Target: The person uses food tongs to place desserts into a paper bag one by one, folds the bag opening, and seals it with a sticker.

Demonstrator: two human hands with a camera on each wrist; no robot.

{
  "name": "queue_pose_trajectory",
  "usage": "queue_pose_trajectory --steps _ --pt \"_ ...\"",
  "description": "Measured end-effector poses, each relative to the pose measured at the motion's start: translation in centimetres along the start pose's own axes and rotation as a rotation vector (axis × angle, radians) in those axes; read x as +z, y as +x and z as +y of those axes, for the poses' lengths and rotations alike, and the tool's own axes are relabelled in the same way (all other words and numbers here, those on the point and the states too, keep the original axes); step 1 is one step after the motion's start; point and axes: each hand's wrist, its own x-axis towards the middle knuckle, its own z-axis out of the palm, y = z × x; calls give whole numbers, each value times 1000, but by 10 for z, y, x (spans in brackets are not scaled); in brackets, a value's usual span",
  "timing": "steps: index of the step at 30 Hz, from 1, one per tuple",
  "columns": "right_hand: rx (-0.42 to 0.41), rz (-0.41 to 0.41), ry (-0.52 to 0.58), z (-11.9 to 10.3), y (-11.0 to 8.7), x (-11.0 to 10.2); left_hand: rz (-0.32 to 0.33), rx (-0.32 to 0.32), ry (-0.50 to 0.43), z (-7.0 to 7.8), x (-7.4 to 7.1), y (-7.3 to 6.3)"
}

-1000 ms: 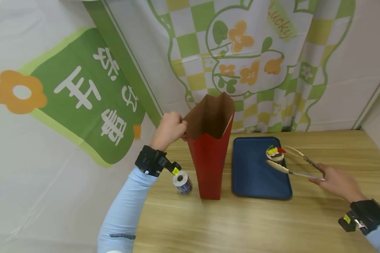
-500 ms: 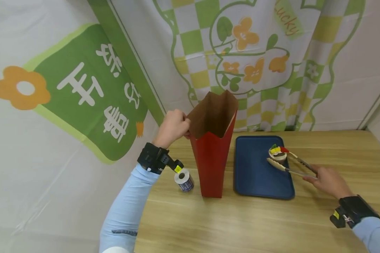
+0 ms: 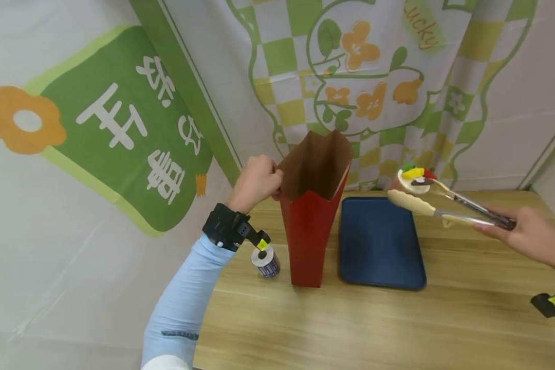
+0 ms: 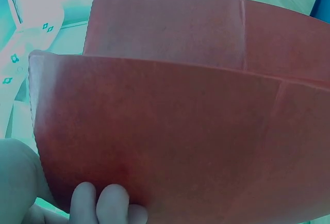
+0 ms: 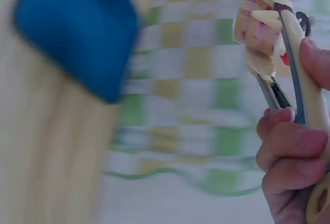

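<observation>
My left hand (image 3: 257, 181) pinches the left rim of a tall red paper bag (image 3: 308, 241), which stands upright with its brown inside showing. In the left wrist view the fingers (image 4: 111, 203) lie against the bag's wall (image 4: 170, 126). The right hand (image 3: 529, 234) grips a pair of metal tongs with cream tips (image 3: 411, 201). Between those tips a small cupcake (image 3: 413, 181) with yellow, red and green topping is held in the air, above the far edge of the blue tray (image 3: 381, 246). The right wrist view shows the cupcake's side (image 5: 255, 25) clasped by the tongs.
A roll of labels (image 3: 265, 262) stands on the wooden table (image 3: 351, 329), left of the bag. A patterned curtain (image 3: 277, 61) hangs behind the table. The wall on the left carries a green printed sign (image 3: 134, 118).
The tongs have closed on the cupcake and lifted it off the tray. My right hand has moved up and to the right. The left hand still holds the bag's rim.
</observation>
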Motion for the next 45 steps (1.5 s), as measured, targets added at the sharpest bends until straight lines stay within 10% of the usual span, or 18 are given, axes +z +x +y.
queue_pose_trajectory --steps 9,19,33,45 --pt "-23 -1 -209 -85 62 -90 -8 -23 47 8 0 1" --pt "-264 -272 -345 -175 140 -114 16 26 62 17 4 7" --pt "-383 -749 -591 -272 214 -78 76 47 114 23 5 13" --pt "-293 -754 -747 -295 234 5 107 62 125 27 11 7"
